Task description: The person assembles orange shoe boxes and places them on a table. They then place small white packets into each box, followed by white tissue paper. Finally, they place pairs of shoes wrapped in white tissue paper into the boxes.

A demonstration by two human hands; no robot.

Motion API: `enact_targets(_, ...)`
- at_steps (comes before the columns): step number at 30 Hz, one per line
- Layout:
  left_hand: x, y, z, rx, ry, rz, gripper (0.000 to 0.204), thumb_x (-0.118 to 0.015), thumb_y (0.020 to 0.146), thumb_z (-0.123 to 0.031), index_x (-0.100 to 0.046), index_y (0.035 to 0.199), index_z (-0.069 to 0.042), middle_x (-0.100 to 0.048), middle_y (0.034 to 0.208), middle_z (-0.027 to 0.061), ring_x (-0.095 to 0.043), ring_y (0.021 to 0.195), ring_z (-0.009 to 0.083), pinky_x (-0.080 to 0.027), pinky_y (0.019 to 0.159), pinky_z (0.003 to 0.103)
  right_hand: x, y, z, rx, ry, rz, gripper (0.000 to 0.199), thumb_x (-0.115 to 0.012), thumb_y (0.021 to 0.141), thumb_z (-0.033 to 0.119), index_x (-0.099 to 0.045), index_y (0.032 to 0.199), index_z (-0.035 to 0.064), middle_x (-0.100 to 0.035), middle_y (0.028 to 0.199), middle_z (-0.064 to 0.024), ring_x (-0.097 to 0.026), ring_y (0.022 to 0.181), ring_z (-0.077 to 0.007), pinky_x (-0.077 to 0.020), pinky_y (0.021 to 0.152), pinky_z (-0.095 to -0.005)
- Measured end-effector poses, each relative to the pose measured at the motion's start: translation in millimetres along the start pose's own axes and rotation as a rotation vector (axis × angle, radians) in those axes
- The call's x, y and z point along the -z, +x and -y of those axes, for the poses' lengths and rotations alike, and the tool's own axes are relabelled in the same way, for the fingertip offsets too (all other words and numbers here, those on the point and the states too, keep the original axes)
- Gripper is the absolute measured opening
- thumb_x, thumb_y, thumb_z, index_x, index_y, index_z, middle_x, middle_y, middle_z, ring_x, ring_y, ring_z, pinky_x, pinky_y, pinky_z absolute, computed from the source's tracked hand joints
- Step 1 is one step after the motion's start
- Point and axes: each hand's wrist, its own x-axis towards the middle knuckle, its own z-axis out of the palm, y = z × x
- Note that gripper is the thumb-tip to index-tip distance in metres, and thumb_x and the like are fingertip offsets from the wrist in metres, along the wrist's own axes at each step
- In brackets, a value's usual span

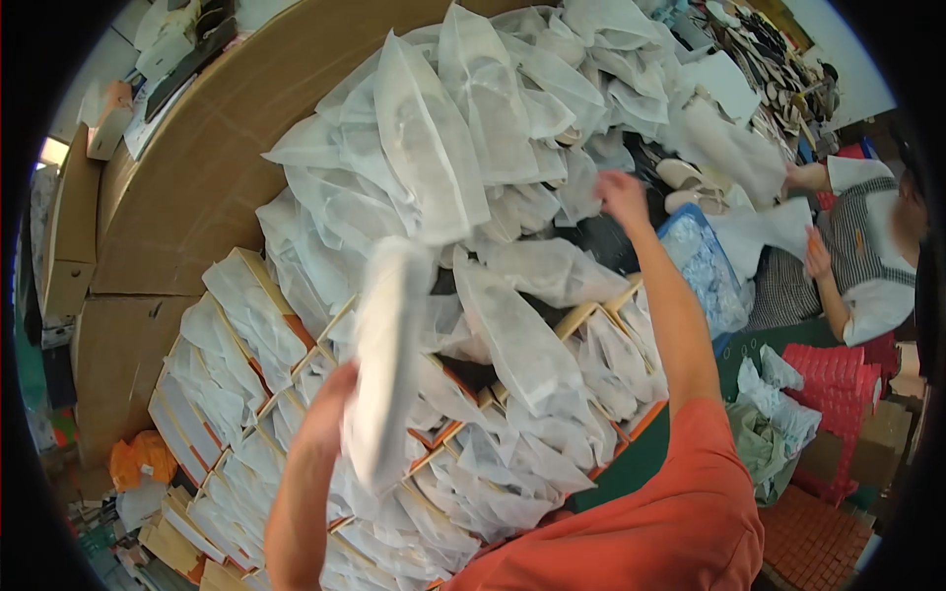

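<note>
My left hand (330, 409) is closed on a long white bagged shoe (387, 364), held upright over the boxes and smeared by motion. At the right side of a heap of shoes in thin white bags (429, 138), my right hand (623, 197) is raised, its fingers bent and blurred. Beside its fingertips is a white bag (579, 192); whether they touch cannot be made out. Below the heap, open shoe boxes (261, 286) with orange edges stand in rows, packed with more white-bagged shoes (473, 483).
A tall cardboard wall (217, 128) curves behind the heap. To the right are pale loose shoes (690, 182), a blue crate (690, 231) with clear plastic, and a co-worker (857, 236) handling white bags. Red packs (828, 384) and plastic bags (764, 419) lie nearer me.
</note>
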Motion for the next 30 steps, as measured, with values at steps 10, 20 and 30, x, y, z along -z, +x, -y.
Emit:
enact_targets(10, 62.3, -81.8, 117.7, -0.445, -0.939, 0.517, 0.060, -0.033, 0.105, -0.042, -0.025, 0.155, -0.010, -0.061, 0.102, 0.0094, -0.062, 0.076, 0.0161, -0.054, 0.066, 0.043, 56.0, 230.5, -100.0, -0.079, -0.514, -0.642, 0.067, -0.066, 0.081, 0.048, -0.065, 0.108, -0.0131, -0.062, 0.119, -0.0337, -0.061, 0.112, -0.0441, -0.0482, 0.095, -0.0440)
enact_targets(20, 77.4, -127.7, 177.5, -0.526, -0.588, -0.283, 0.021, -0.056, 0.095, -0.028, -0.061, 0.100, -0.009, -0.051, 0.078, 0.0014, -0.043, 0.063, 0.0139, -0.042, 0.063, 0.033, -1.0, 116.4, -66.2, -0.103, -0.381, -0.451, 0.051, -0.070, 0.083, 0.030, -0.064, 0.109, -0.0139, -0.068, 0.111, -0.0292, -0.066, 0.102, -0.0387, -0.0498, 0.089, -0.0461)
enact_targets(30, 139.2, -182.2, 248.0, -0.372, -0.553, -0.726, 0.025, -0.051, 0.095, -0.015, -0.052, 0.118, -0.006, -0.057, 0.107, 0.0098, -0.060, 0.093, 0.0209, -0.057, 0.079, 0.041, 3.7, -292.3, 11.9, -0.479, 1.200, 0.397, 0.040, -0.050, 0.097, 0.018, -0.052, 0.134, 0.0020, -0.056, 0.135, -0.0153, -0.056, 0.121, -0.0354, -0.0483, 0.100, -0.0500)
